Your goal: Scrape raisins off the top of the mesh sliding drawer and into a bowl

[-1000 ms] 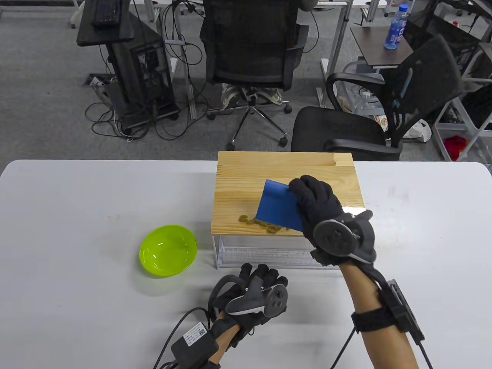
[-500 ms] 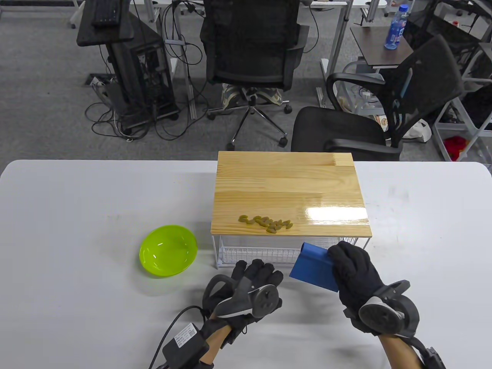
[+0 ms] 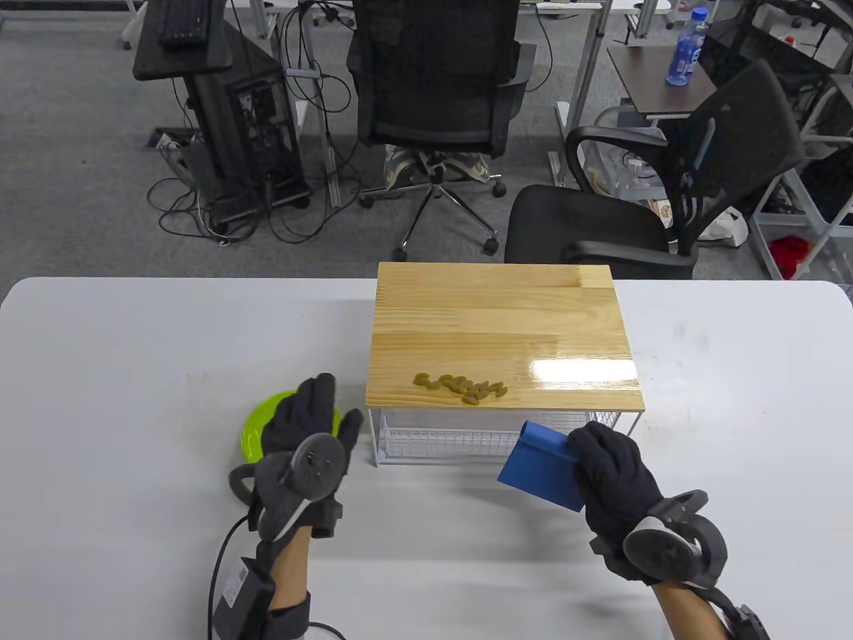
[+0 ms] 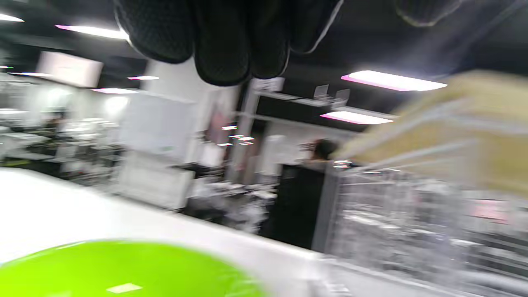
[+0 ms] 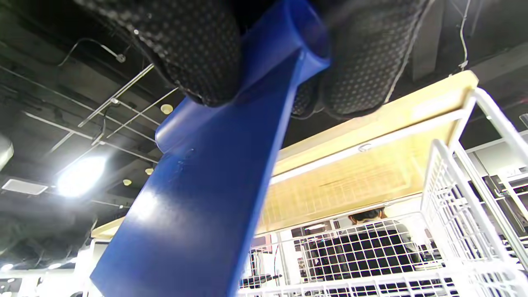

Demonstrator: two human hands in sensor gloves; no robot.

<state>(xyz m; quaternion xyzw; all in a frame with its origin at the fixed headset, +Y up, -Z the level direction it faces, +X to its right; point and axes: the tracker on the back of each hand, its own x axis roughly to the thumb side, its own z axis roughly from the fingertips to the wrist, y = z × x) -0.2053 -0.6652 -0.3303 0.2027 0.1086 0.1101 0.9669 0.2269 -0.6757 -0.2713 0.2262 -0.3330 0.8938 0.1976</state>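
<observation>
Fingers [image 3: 313,403] of the left hand [image 3: 303,440] are extended and relaxed, grasping nothing; they reach over the near right part of the bowl [image 3: 256,430], whose green rim shows to their left. In the blurred left wrist view the fingertips [image 4: 222,45] hang from the top edge with the bowl [image 4: 123,268] below them and the drawer [image 4: 412,214] to their right.

Right hand [image 3: 616,473] fingers [image 3: 593,443] are curled round the handle end of the scraper [image 3: 540,467], grasping it. Its blade extends left of the fingers and sits in front of the drawer [image 3: 466,437]. In the right wrist view a fingertip [image 5: 194,49] and another digit clamp the scraper [image 5: 206,198] from both sides, with the drawer [image 5: 412,247] wire wall beyond.

Raisins [image 3: 460,388] lie in a short row on the top [image 3: 500,320], near its front edge, beyond both sets of fingers: up and right of the left fingers, up and left of the right fingers. They are apart from the scraper and the bowl.

Table [image 3: 133,347] carries the bowl and the drawer; the bowl is just left of the drawer.
</observation>
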